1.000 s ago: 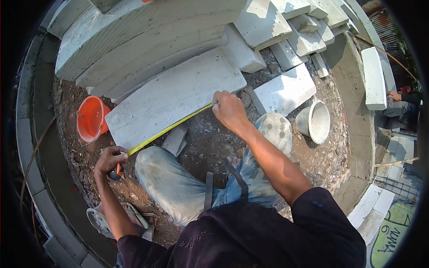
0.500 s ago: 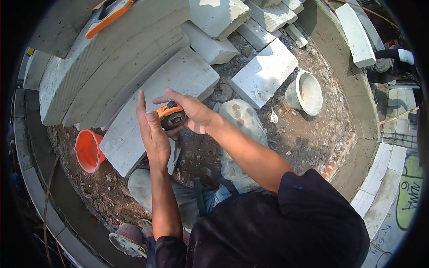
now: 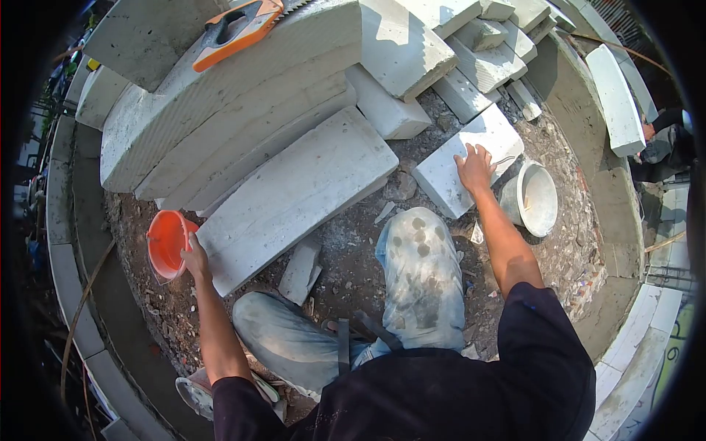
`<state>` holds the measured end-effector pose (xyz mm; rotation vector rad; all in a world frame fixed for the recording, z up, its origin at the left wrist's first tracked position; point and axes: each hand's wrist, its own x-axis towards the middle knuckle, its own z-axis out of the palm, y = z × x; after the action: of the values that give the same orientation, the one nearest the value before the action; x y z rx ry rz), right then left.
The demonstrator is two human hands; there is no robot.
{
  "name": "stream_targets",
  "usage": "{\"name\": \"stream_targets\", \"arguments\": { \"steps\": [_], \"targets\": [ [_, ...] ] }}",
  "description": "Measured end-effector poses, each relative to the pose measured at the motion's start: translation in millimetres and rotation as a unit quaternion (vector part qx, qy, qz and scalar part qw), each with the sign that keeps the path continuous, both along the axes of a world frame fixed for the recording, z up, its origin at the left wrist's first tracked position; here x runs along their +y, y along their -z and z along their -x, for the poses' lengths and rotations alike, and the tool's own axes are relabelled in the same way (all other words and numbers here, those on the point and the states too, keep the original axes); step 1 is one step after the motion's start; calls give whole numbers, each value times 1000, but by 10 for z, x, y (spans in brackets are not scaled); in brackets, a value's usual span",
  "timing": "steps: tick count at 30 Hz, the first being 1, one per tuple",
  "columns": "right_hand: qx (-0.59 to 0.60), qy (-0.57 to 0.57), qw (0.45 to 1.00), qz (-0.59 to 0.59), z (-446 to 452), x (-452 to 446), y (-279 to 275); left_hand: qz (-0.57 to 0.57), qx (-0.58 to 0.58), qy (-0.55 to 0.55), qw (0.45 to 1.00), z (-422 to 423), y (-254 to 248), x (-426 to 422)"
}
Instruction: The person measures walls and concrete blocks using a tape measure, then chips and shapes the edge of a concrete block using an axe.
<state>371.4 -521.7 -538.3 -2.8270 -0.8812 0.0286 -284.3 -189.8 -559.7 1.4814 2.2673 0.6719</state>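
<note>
My left hand (image 3: 195, 259) is at the left end of a long pale block (image 3: 294, 195), beside the orange bucket (image 3: 165, 242). Its thumb and fingers are apart, and whether it touches the bucket or the block is hard to tell. Over a shorter white block (image 3: 450, 182) on the right, my right hand (image 3: 476, 169) has its fingers spread and grips nothing. The tape measure is out of sight. An orange-and-black handsaw (image 3: 239, 35) lies on top of the large curved blocks (image 3: 220, 95).
A whitish bucket (image 3: 538, 198) stands right of the white block, near a curved low wall (image 3: 618, 213). More blocks (image 3: 485, 70) are piled at the top. A small block piece (image 3: 301, 272) lies by my knee. At the far right a co-worker's hand (image 3: 648, 132) touches an upright block.
The tape measure, between my hands half a second ago, is gone from view. My hands have moved apart, the left to the bucket side and the right over the white block.
</note>
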Motion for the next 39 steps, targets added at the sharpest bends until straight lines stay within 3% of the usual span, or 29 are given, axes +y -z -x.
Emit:
{"name": "stream_targets", "arguments": {
  "steps": [2, 4, 6, 9, 11, 14, 16, 20, 22, 24, 26, 29, 31, 32, 34, 36, 37, 38, 39],
  "targets": [
    [-126, -90, 982, -112, 199, 215, 9, 4, -69, 5, 998, -13, 1, -96],
    [72, -158, 958, -229, 506, 509, -122, 50, -44, 33, 997, -194, -172, -290],
    [345, -95, 905, -231, 780, 853, -121, 33, -96, 6, 995, -158, -167, -266],
    [392, -100, 896, -181, 880, 1151, 148, 40, -98, 5, 994, -72, -138, -327],
    [534, -64, 820, -197, 967, 1118, -12, 76, -70, -3, 995, -73, -145, -423],
    [543, -64, 804, -234, 982, 1128, 17, 77, -134, -13, 988, -46, -72, -394],
    [555, -62, 781, -279, 994, 1137, 120, 86, -118, -18, 989, -35, -89, -410],
    [540, -51, 798, -265, 1016, 943, 135, 74, -162, -24, 984, -19, -78, -394],
    [514, -110, 834, -165, 907, 725, 178, 85, -179, -13, 980, -25, -99, -346],
    [536, -115, 819, -170, 851, 714, 192, 99, -195, 1, 976, 9, -104, -344],
    [606, -48, 775, -171, 859, 894, 29, 128, -197, 12, 972, -2, -116, -234],
    [564, -68, 814, -125, 966, 1273, -143, 109, -195, 24, 974, -165, -250, -250],
    [625, -47, 766, -141, 939, 1324, -25, 111, -160, 56, 979, -42, -111, -96],
    [616, -62, 771, -151, 928, 1335, 63, 110, -136, 78, 982, 37, -38, -50],
    [555, -62, 810, -179, 1047, 1108, 68, 227, -185, 10, 956, 149, -71, 130],
    [483, -76, 849, -200, 1085, 770, -233, 297, -387, 79, 870, 124, -219, 69],
    [482, -88, 849, -198, 1192, 501, -398, 333, -372, 78, 863, -103, -401, -145],
    [497, -58, 846, -183, 1306, 209, -577, 304, -390, 6, 869, -445, -772, -490],
    [472, -71, 848, -232, 1381, -79, -805, 297, -386, -24, 873, -550, -924, -644]
  ]
}}
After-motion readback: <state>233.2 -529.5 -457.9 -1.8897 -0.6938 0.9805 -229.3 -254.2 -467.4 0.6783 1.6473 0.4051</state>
